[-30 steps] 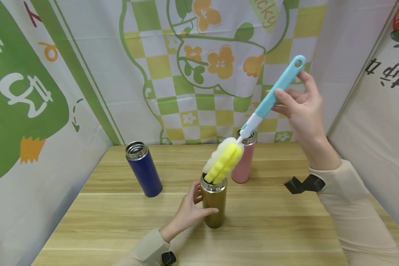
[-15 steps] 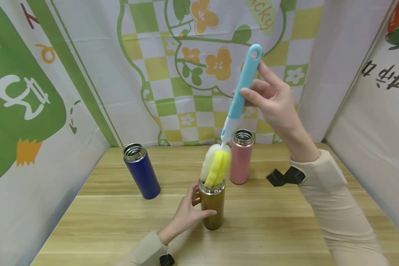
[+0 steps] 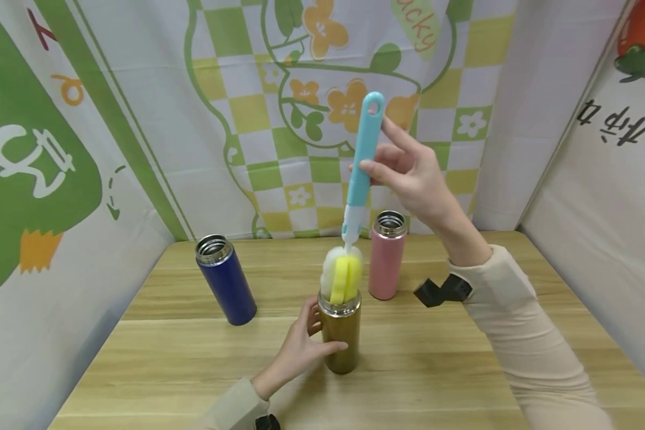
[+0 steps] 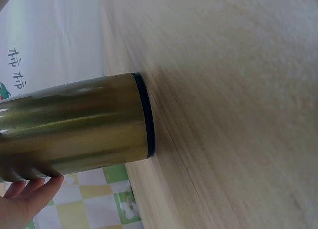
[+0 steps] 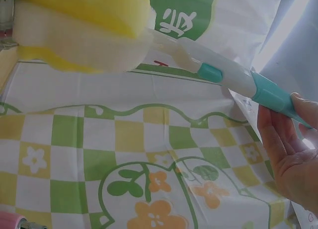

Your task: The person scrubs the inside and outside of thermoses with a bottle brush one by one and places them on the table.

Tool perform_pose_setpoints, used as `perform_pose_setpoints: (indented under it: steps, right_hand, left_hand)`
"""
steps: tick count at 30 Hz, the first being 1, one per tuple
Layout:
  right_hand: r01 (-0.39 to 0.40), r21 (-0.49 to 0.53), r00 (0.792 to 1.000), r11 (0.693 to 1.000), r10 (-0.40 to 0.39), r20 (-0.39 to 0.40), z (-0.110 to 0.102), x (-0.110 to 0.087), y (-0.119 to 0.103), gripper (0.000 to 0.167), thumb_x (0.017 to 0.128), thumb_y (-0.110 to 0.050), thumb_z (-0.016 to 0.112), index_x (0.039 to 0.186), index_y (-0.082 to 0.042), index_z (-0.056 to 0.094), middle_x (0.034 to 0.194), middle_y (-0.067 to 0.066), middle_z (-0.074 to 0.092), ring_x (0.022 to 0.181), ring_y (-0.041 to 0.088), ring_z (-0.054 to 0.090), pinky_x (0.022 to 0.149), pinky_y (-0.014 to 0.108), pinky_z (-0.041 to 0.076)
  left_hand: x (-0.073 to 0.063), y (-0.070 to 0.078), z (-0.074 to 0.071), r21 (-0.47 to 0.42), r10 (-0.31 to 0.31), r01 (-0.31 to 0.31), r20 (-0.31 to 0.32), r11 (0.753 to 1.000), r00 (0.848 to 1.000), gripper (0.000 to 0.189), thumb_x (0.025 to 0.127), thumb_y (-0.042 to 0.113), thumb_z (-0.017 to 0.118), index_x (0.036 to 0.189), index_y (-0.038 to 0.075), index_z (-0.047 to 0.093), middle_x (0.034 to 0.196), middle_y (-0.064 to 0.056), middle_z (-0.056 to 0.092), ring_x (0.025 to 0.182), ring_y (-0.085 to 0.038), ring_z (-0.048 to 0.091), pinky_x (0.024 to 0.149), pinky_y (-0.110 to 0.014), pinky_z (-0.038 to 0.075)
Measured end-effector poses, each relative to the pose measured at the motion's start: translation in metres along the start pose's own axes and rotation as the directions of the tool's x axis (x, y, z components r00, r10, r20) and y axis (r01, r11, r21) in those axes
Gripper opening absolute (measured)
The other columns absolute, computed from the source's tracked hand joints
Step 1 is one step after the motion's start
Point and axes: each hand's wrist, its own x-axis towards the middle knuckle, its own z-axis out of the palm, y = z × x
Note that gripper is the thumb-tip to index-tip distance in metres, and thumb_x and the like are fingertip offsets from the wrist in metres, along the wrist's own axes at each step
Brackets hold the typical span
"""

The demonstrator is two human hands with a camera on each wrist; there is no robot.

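Note:
A gold-brown thermos bottle [image 3: 341,343] stands upright and lidless on the table, its steel mouth facing up. My left hand [image 3: 303,346] grips its side, thumb across the front and fingers round the far left. In the left wrist view the bottle's [image 4: 84,124] dark base meets the wood. With thumb and fingers my right hand [image 3: 414,176] pinches the turquoise handle of a sponge bottle brush [image 3: 365,155], held nearly upright. The brush's yellow-and-white sponge head [image 3: 341,278] sits at the bottle's mouth, its lower end inside the rim and hidden.
A blue thermos bottle [image 3: 228,283] without a lid stands to the left. Behind the gold bottle on the right is an open pink thermos bottle [image 3: 387,260]. The wooden table [image 3: 441,370] ends at a printed curtain [image 3: 290,173] at the back.
My right hand has moved left, turning the brush from a slant to nearly upright, and its sponge head has sunk slightly into the bottle. My left hand keeps its grip on the bottle.

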Motion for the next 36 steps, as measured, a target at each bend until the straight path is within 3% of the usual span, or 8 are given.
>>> perform_pose_setpoints:
  steps: [8,15,22,31,36]
  right_hand:
    - [0.030,-0.015,0.997,0.999,-0.029,0.070,0.011,-0.002,0.002,0.063,0.081,0.015,0.051,0.136,0.000,0.025,0.081,0.004,0.065,0.077,0.020,0.063,0.069,0.034,0.051]
    - [0.044,-0.072,0.990,0.996,-0.034,0.136,0.021,-0.008,0.010,0.063,0.080,0.014,0.053,0.135,0.005,0.024,0.081,0.020,0.062,0.073,0.017,0.063,0.063,0.034,0.051]
    - [0.027,-0.101,0.990,0.995,-0.012,0.139,0.025,-0.014,0.016,0.062,0.081,0.013,0.053,0.136,0.004,0.024,0.080,0.022,0.061,0.071,0.015,0.062,0.064,0.031,0.050]
    - [-0.020,-0.163,0.992,0.986,0.041,0.123,0.027,-0.026,0.027,0.064,0.080,0.013,0.053,0.136,0.003,0.025,0.077,0.019,0.060,0.059,0.010,0.051,0.052,0.023,0.041]
    - [-0.056,-0.187,0.989,0.981,0.081,0.125,0.027,-0.032,0.032,0.062,0.080,0.011,0.055,0.136,0.002,0.029,0.078,0.019,0.061,0.062,0.012,0.056,0.055,0.028,0.046]
  left_hand:
    - [0.000,0.000,0.000,0.000,-0.009,0.009,0.007,1.000,1.000,0.072,0.065,0.003,0.076,0.123,0.005,0.033,0.122,-0.016,0.048,0.108,-0.034,0.049,0.089,-0.045,0.040]
    - [0.000,0.000,0.000,0.007,-0.003,0.003,0.009,1.000,1.000,0.072,0.065,0.004,0.076,0.123,0.006,0.033,0.123,-0.017,0.047,0.109,-0.034,0.048,0.088,-0.046,0.040]
    - [-0.001,0.000,0.000,0.008,-0.004,0.004,0.007,1.000,1.000,0.072,0.066,0.003,0.075,0.124,0.005,0.033,0.123,-0.017,0.047,0.110,-0.034,0.048,0.089,-0.046,0.040]
    - [-0.002,0.001,-0.001,0.004,-0.011,0.011,0.009,1.000,1.000,0.072,0.066,0.003,0.075,0.125,0.004,0.032,0.123,-0.017,0.046,0.110,-0.034,0.047,0.090,-0.046,0.039]
    - [-0.001,0.001,0.000,-0.003,-0.008,0.008,0.008,1.000,1.000,0.071,0.066,0.003,0.075,0.124,0.004,0.033,0.122,-0.017,0.047,0.110,-0.034,0.048,0.089,-0.046,0.039]
